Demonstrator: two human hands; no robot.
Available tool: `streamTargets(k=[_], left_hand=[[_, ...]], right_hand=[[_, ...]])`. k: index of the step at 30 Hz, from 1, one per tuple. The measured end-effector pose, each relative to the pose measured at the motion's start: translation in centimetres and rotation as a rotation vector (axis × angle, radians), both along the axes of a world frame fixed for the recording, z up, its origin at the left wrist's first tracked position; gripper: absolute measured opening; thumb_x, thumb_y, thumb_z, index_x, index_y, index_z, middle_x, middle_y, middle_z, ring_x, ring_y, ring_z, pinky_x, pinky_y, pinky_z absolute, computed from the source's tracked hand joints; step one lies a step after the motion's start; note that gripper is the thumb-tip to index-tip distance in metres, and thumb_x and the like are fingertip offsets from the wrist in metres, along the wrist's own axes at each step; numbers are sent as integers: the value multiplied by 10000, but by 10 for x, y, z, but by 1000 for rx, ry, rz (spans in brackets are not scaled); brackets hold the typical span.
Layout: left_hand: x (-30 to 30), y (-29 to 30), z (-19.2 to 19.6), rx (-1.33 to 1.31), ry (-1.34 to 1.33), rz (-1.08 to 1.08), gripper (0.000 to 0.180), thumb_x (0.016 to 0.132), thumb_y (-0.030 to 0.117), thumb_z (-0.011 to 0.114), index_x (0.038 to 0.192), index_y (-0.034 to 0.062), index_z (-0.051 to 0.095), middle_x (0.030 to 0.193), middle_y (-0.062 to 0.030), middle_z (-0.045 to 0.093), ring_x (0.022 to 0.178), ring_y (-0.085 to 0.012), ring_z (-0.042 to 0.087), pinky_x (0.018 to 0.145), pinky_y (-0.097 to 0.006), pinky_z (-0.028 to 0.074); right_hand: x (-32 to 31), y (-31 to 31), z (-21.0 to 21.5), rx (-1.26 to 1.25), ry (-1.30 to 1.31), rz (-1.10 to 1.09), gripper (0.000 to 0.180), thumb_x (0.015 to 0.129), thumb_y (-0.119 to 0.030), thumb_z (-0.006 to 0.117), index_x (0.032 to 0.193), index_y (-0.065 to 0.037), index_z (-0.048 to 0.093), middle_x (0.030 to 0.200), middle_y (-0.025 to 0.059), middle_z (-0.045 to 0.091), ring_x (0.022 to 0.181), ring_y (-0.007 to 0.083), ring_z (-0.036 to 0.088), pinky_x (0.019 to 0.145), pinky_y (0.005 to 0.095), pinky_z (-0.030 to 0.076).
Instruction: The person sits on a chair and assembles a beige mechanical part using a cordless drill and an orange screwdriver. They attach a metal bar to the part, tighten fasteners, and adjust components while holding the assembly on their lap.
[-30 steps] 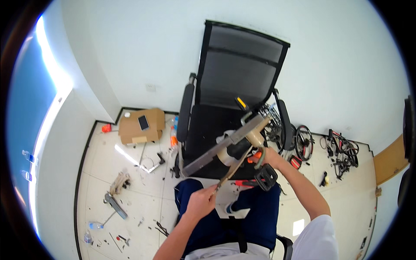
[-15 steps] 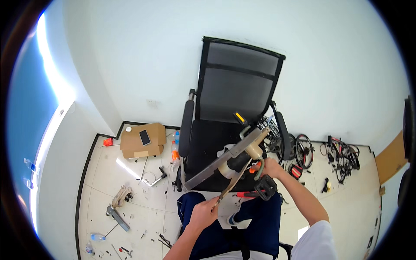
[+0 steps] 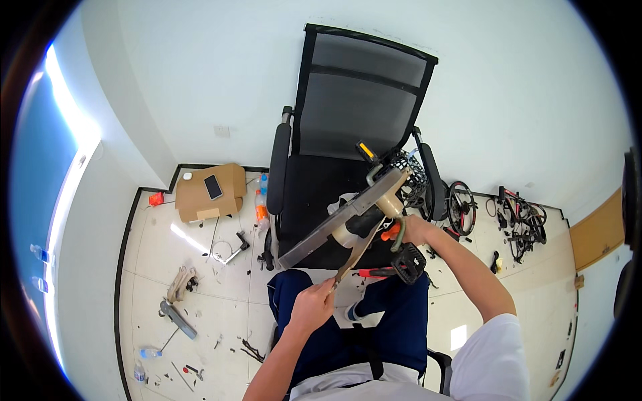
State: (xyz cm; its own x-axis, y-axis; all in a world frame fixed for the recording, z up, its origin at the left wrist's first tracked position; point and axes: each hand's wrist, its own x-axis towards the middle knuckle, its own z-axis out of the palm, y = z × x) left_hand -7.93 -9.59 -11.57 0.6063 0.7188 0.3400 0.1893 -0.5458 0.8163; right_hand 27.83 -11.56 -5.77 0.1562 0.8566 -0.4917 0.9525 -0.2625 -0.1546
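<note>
Slanting over the seat of a black mesh office chair (image 3: 311, 194), a beige bicycle frame section (image 3: 390, 204) is flanked by a long grey chain guard (image 3: 334, 226). Its tan bar (image 3: 362, 252) is gripped at the lower end by the closed left hand (image 3: 313, 309). An orange tool handle (image 3: 390, 233) is enclosed by the right hand (image 3: 417, 230), curled beside the greenish crank arm (image 3: 399, 236); its fingertips are hidden. Below the crank arm, a black pedal (image 3: 408, 264) is carried. On the floor, a smartphone (image 3: 212, 187) is supported by flattened cardboard (image 3: 190, 198).
</note>
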Motion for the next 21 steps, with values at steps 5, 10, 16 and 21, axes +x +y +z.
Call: streamTargets(k=[5, 10, 16, 21], left_hand=[[2, 2, 3, -48, 61, -31, 258, 831, 48, 656, 1085, 8, 666, 743, -188, 665, 671, -355, 657, 624, -432, 532], [-3, -3, 1, -28, 45, 7, 248, 830, 51, 679, 1075, 13, 692, 742, -193, 664, 651, -353, 655, 595, -412, 522], [1, 1, 0, -58, 36, 11, 241, 854, 37, 691, 1092, -2, 709, 804, -194, 693, 656, -315, 683, 591, -345, 527], [3, 1, 0, -41, 43, -4, 243, 848, 28, 700, 1088, -9, 702, 792, -182, 695, 651, -301, 686, 588, -328, 525]], right_hand=[[20, -13, -20, 253, 13, 221, 447, 758, -206, 788, 1155, -61, 643, 1134, 183, 643, 1070, 380, 624, 933, 429, 501], [15, -22, -29, 304, 96, 70, 464, 761, -158, 761, 1169, -45, 569, 1120, 190, 641, 1017, 393, 647, 859, 454, 525], [-12, -8, -9, 302, 292, -233, 486, 894, -412, 660, 1054, 45, 624, 964, 243, 696, 941, 400, 679, 808, 446, 531], [-6, -2, -16, 287, 133, -393, 525, 927, -466, 605, 1015, 51, 645, 837, 266, 682, 788, 388, 706, 720, 430, 567]])
